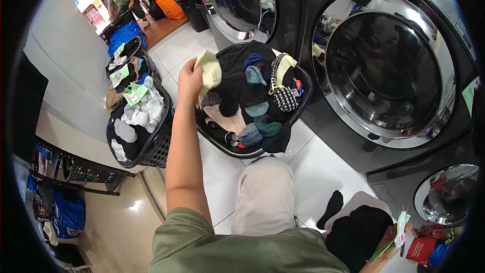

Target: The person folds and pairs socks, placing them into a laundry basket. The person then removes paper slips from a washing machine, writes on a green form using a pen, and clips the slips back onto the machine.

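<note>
My left hand (190, 82) is closed on a small pale yellow cloth (209, 72), raised over the left rim of a black laundry basket. Dark clothes fill this basket (306, 88), with several balled socks (256, 75) in blue, teal and grey on top. A black-and-white checked piece (286, 99) lies at its right side. Low at the right, my right hand (388, 240) grips a light green paper slip (402, 230), its fingers partly hidden. Beside that hand a bunched black garment (356, 232) rests by my leg; whether I hold it cannot be made out.
Dark front-loading machines (384, 71) with round doors stand ahead and right. At the left, another full laundry basket (151, 144) carries white socks and green slips. A person (123, 0) is at the far doorway near an orange bag (168, 2). Blue bag (69, 215) lower left.
</note>
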A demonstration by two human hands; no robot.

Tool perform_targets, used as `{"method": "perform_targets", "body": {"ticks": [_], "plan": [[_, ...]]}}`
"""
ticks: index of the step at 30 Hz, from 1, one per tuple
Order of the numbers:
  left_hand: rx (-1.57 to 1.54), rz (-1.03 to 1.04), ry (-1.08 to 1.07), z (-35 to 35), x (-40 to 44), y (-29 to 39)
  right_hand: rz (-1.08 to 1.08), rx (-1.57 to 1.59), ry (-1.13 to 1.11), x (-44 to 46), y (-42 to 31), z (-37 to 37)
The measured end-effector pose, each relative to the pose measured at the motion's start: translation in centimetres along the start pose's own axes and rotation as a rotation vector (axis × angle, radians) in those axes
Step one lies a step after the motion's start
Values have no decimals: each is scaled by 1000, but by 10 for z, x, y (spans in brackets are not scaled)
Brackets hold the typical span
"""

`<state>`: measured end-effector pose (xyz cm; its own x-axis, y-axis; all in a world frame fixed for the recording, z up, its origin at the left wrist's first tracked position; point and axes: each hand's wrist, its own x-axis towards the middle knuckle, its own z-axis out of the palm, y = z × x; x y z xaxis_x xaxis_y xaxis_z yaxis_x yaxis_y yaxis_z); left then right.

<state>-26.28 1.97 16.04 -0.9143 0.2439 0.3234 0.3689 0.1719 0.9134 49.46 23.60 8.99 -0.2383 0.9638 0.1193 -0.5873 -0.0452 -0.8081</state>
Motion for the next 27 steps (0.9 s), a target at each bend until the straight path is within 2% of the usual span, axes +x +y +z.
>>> {"method": "perform_targets", "body": {"ticks": [2, 3, 4, 5, 6, 7, 8, 9, 10, 19, 22, 24, 26, 27], "plan": [[-143, 85, 8, 18, 8, 1, 2, -2, -1, 0, 1, 0], [-93, 153, 17, 33, 6, -1, 3, -2, -5, 0, 0, 0], [88, 240, 57, 48, -5, 4, 7, -5, -6, 0, 2, 1], [328, 256, 5, 63, -18, 11, 12, -2, -11, 0, 2, 0], [508, 241, -179, 76, -27, 9, 14, -1, -13, 0, 5, 1], [690, 17, -518, 92, -31, 5, 14, 1, -15, 0, 5, 1], [701, 161, -625, 106, -43, -48, 12, 2, -13, 0, 5, 0], [555, 318, -528, 123, -52, -88, 7, -2, -18, 2, 6, 0], [555, 169, -587, 117, -59, -62, 2, -6, -20, 2, 7, 2], [744, 136, -334, 53, -83, 6, 3, -16, -8, 1, 5, -1], [1006, -94, -364, 54, -92, 6, 6, -28, -7, 0, 6, -1], [1086, -250, -694, 65, -90, -2, 13, -27, -9, 0, 9, 1], [1163, -91, -763, 83, -114, -15, 14, -28, -8, -1, 9, 2], [1175, -86, -717, 89, -119, -23, 11, -34, -4, 0, 10, 2]]}}
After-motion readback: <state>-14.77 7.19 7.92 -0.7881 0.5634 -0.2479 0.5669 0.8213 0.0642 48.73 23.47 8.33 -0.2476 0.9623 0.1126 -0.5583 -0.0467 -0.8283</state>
